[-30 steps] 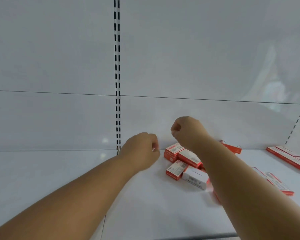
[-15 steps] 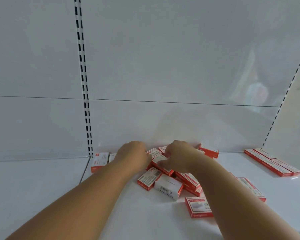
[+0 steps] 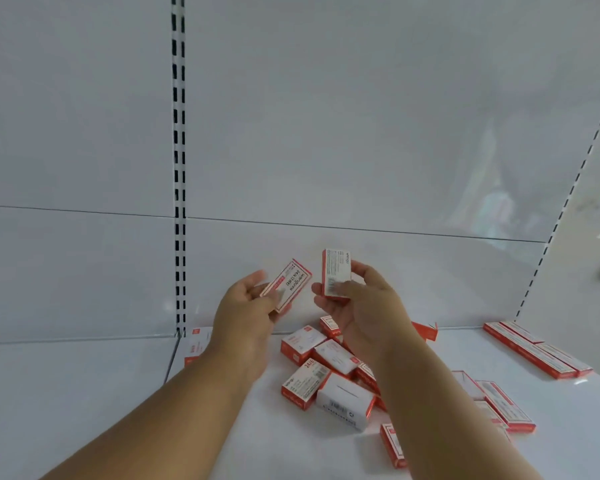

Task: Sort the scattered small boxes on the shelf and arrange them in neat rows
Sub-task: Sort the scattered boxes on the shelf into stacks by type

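Both hands are raised above the white shelf [image 3: 84, 393], each with one small red-and-white box. My left hand [image 3: 246, 310] pinches a tilted box [image 3: 290, 284] between thumb and fingers. My right hand [image 3: 357, 303] holds a second box [image 3: 336, 277] upright, its printed white face toward me. Below them a loose pile of the same small boxes [image 3: 326, 372] lies scattered on the shelf, partly hidden by my right forearm. One box [image 3: 196, 344] lies flat at the back, left of my left wrist.
A row of longer red-and-white boxes [image 3: 537, 351] lies along the right side of the shelf. More boxes [image 3: 506, 407] sit right of my right forearm. A slotted black-and-white upright [image 3: 178, 168] runs down the back wall; another slants at the right [image 3: 568, 199].
Both hands were down on the pile half a second ago. Each has since lifted one box up off the shelf and turned palm toward me.
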